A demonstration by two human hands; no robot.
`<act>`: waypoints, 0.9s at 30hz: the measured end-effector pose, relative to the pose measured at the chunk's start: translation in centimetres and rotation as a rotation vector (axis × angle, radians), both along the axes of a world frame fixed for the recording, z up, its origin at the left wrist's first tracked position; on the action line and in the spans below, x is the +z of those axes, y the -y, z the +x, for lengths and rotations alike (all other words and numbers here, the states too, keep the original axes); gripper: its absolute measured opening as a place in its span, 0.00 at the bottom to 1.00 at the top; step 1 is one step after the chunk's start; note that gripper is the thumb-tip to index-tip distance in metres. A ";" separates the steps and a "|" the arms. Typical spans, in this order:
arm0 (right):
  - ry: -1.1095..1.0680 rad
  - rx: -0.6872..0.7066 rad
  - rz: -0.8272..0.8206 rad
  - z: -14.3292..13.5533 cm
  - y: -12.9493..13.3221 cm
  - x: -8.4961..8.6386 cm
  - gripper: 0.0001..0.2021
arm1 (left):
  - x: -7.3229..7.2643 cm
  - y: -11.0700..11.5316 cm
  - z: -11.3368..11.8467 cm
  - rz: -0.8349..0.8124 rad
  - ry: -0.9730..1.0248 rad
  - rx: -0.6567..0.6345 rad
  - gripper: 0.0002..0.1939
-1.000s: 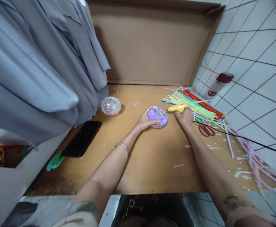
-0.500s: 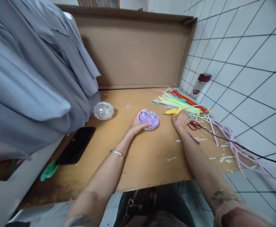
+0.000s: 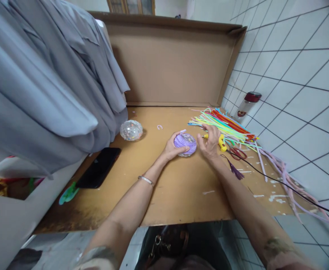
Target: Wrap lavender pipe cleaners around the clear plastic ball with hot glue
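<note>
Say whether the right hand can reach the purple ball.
Likely yes: the right hand is beside the purple ball; the left hand holds the opposite side, leaving the facing side free.

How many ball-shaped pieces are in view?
2: the clear ball on the table by the grey cloth, and the purple-wrapped ball in the left hand. More could be hidden.

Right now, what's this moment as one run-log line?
left hand: holds purple ball | right hand: open, by yellow glue gun | clear ball: on table
</note>
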State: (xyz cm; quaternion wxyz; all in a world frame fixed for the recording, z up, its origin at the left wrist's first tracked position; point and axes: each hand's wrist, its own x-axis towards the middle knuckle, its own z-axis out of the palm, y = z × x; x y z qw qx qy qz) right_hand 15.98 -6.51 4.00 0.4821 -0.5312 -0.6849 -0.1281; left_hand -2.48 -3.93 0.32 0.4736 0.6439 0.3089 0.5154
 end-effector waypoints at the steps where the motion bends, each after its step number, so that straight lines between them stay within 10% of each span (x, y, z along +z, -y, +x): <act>1: 0.025 0.079 0.011 -1.0 0.3 0.7 0.22 | 0.0 0.0 0.1 0.005 -0.010 0.017 0.42; 7: -0.030 0.366 0.033 -4.6 1.1 2.8 0.13 | 0.0 0.1 0.4 0.073 -0.026 0.069 0.38; 27: -0.571 0.376 -0.151 -3.1 0.1 -0.1 0.12 | 0.3 0.2 -0.1 0.067 -0.071 0.041 0.39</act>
